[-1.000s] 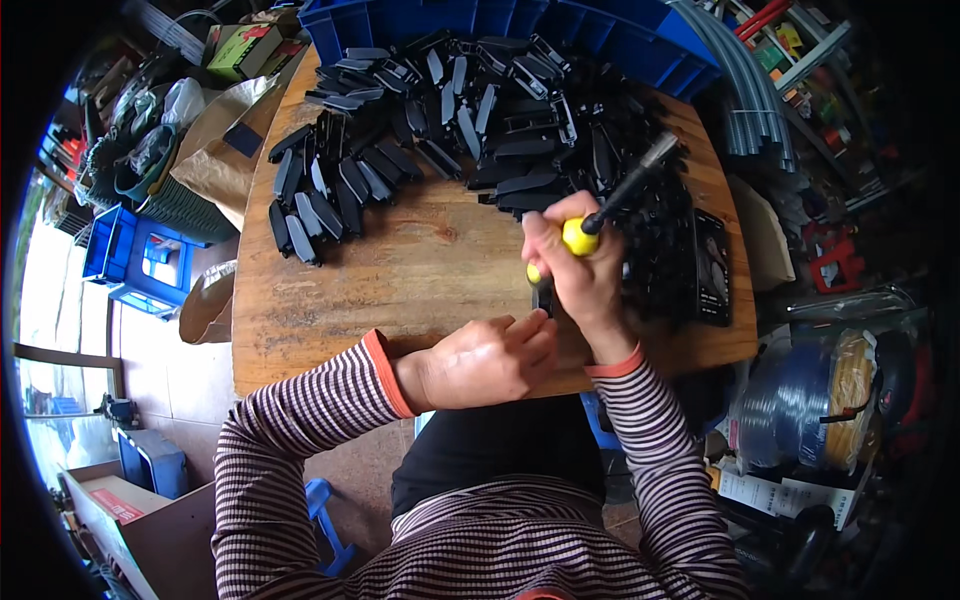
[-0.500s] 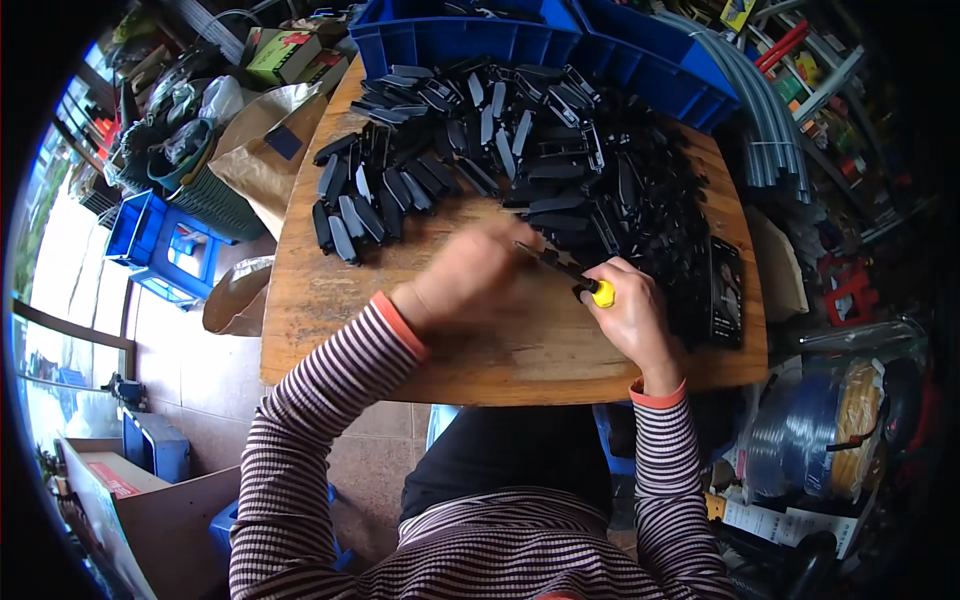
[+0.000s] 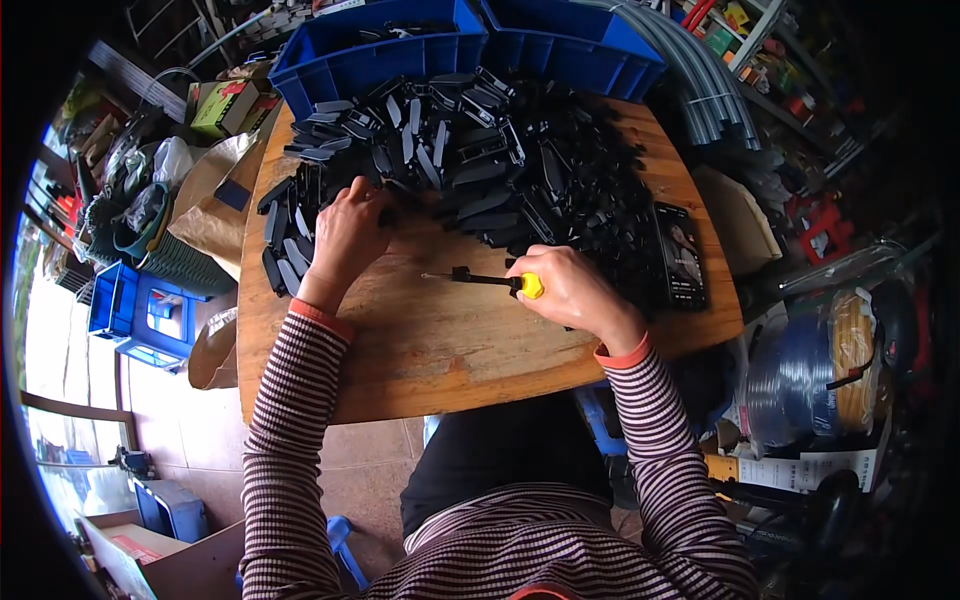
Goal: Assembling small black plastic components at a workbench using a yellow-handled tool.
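My right hand point(image 3: 568, 288) is closed round the yellow handle of a screwdriver point(image 3: 531, 286). Its shaft points left over the bare wood, with a dark piece point(image 3: 461, 274) around it near the tip; I cannot tell whether that piece belongs to the tool. At the left edge of a heap of black plastic parts point(image 3: 487, 172), my left hand point(image 3: 347, 232) reaches down with its fingers curled together. A dark shape shows by its fingertips, but what they hold is mostly hidden. Several slim parts with grey faces point(image 3: 297, 256) lie beside that hand.
The heap covers the far half of the wooden table point(image 3: 440, 365). Two blue bins point(image 3: 385, 62) stand behind it. A phone point(image 3: 680, 256) lies at the table's right side. Brown paper bags point(image 3: 212, 205) stand left of the table, and coiled tubing point(image 3: 800, 365) sits to the right.
My left hand has gone from near the screwdriver tip to the left of the heap. The screwdriver now points more squarely left. The whole view has shifted.
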`<state>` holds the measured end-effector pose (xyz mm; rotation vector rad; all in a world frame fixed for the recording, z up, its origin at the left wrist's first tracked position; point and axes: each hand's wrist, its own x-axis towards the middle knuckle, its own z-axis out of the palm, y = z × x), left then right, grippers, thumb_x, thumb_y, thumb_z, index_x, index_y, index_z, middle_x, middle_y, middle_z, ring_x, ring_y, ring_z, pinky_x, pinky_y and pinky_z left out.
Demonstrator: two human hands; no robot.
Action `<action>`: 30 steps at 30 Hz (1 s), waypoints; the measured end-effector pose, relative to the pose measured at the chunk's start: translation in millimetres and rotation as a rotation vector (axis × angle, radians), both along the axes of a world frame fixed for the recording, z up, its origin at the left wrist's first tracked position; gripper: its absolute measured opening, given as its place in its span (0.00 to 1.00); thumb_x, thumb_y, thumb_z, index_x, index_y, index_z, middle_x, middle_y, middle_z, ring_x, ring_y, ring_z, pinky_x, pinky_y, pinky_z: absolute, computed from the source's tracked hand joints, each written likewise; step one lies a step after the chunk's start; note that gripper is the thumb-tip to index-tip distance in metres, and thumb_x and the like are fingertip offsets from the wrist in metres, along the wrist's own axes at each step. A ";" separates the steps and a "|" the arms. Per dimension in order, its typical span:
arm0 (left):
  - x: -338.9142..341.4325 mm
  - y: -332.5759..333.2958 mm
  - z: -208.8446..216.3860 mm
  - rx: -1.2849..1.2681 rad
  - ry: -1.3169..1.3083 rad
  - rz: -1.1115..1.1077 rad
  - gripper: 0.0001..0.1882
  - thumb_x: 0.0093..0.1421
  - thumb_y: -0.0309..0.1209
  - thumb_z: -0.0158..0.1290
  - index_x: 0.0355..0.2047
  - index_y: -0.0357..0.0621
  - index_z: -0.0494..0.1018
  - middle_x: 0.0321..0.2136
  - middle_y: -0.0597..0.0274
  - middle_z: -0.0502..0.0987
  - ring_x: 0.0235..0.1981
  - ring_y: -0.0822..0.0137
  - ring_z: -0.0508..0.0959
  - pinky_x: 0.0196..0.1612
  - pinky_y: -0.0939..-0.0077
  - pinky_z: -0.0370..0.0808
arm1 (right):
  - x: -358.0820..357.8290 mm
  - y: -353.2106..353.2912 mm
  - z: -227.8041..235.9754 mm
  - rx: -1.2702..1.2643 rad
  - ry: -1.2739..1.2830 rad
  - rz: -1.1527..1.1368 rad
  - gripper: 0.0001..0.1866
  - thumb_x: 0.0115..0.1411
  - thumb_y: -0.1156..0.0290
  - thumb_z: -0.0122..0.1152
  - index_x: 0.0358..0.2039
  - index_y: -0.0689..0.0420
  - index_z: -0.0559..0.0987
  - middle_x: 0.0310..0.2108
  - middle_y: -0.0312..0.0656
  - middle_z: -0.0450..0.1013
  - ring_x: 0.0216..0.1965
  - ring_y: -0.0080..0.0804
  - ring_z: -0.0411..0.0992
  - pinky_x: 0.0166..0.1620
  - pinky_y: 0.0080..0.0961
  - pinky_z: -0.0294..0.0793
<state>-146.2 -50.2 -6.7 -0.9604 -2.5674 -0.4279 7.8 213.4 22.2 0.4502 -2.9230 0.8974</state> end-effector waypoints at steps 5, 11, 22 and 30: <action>-3.0 -4.0 0.8 0.020 0.050 -0.039 0.13 0.51 0.29 0.59 0.39 0.46 0.76 0.37 0.60 0.74 0.42 0.55 0.76 0.40 0.63 0.76 | -1.3 -0.3 1.6 0.011 -0.006 0.039 0.11 0.49 0.76 0.66 0.35 0.64 0.81 0.30 0.46 0.74 0.31 0.40 0.75 0.36 0.31 0.74; 28.2 24.5 2.0 -0.025 0.079 -0.162 0.12 0.49 0.29 0.58 0.35 0.44 0.74 0.35 0.59 0.73 0.39 0.56 0.76 0.38 0.63 0.76 | -3.0 -1.5 -4.8 0.066 0.020 0.063 0.10 0.49 0.76 0.65 0.33 0.63 0.79 0.29 0.46 0.74 0.31 0.42 0.75 0.35 0.33 0.74; 45.6 -0.4 3.2 -0.014 -0.044 -0.243 0.17 0.50 0.29 0.59 0.41 0.43 0.72 0.34 0.59 0.72 0.34 0.56 0.77 0.34 0.64 0.77 | 23.2 -0.5 5.8 -0.185 0.148 -0.037 0.08 0.52 0.78 0.66 0.32 0.63 0.77 0.31 0.45 0.75 0.32 0.38 0.76 0.33 0.28 0.74; 134.1 27.9 0.0 -0.277 0.200 -0.485 0.18 0.47 0.35 0.62 0.37 0.42 0.73 0.36 0.58 0.73 0.38 0.61 0.76 0.36 0.65 0.78 | 38.9 2.0 19.2 -0.218 0.244 -0.129 0.07 0.53 0.79 0.65 0.32 0.63 0.77 0.29 0.42 0.76 0.27 0.35 0.75 0.32 0.26 0.73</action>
